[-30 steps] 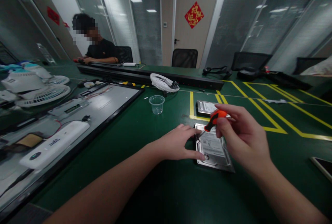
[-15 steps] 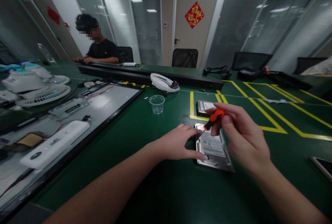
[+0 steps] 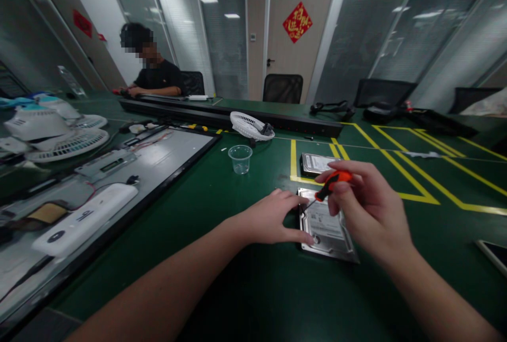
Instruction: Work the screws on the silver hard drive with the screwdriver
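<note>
A silver hard drive [image 3: 327, 231] with a white label lies flat on the green table. My left hand [image 3: 273, 218] rests at its left edge, index finger and thumb spread apart and touching the drive. Between the fingers of my right hand [image 3: 366, 205] is an orange and black screwdriver [image 3: 330, 186], tilted, its thin shaft reaching the drive's upper left edge beside my left index fingertip. Just behind lies a second hard drive [image 3: 317, 164], partly covered by my right fingers.
A clear plastic cup [image 3: 240, 160] stands left of the drives, with a white fan part [image 3: 249, 126] behind it. An opened panel [image 3: 158, 165] bearing a white device [image 3: 85, 220] fills the left. Another person [image 3: 160, 77] sits across the table.
The screwdriver handle has tipped lower and a little to the right, and my right hand's fingers have shifted around it. My left hand stays in place.
</note>
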The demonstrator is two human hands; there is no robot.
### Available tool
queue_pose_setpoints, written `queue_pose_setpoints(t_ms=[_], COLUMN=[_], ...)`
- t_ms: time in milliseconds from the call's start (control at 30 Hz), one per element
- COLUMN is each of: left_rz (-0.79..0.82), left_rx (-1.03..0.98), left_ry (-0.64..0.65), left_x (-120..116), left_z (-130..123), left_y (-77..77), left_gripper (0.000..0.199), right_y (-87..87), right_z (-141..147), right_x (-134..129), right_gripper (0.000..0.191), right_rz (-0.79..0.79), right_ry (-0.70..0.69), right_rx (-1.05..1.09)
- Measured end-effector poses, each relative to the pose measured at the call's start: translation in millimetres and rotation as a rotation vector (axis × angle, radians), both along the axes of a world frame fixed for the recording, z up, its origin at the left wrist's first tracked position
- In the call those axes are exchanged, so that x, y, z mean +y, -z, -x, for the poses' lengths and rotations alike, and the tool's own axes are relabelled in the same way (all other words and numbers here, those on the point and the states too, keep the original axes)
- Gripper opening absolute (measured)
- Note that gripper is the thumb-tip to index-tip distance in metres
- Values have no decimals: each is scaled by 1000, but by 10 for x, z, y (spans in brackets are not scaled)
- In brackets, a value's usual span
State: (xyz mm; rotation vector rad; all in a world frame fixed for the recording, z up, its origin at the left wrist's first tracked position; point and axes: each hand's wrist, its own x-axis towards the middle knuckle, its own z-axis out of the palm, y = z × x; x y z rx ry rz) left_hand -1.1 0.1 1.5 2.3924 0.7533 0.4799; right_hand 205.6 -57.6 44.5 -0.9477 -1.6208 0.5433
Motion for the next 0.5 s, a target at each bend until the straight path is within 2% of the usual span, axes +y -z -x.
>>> queue_pose_setpoints(t_ms=[167, 367, 500], left_rz=[-15, 0, 8], left_rx=[-14, -13, -4], left_ry=[7, -2, -3], left_x=[2, -8, -11], left_z=[-2, -6, -6], left_y=[2, -2, -9], left_gripper=[82, 85, 85], right_y=[-25, -42, -8], right_z=[15, 64, 43], right_x=[-18, -17, 2], right_gripper=[31, 19, 29], right_rz=[23, -2, -20], right_ry=[-16, 97, 72], right_rx=[24, 62, 68])
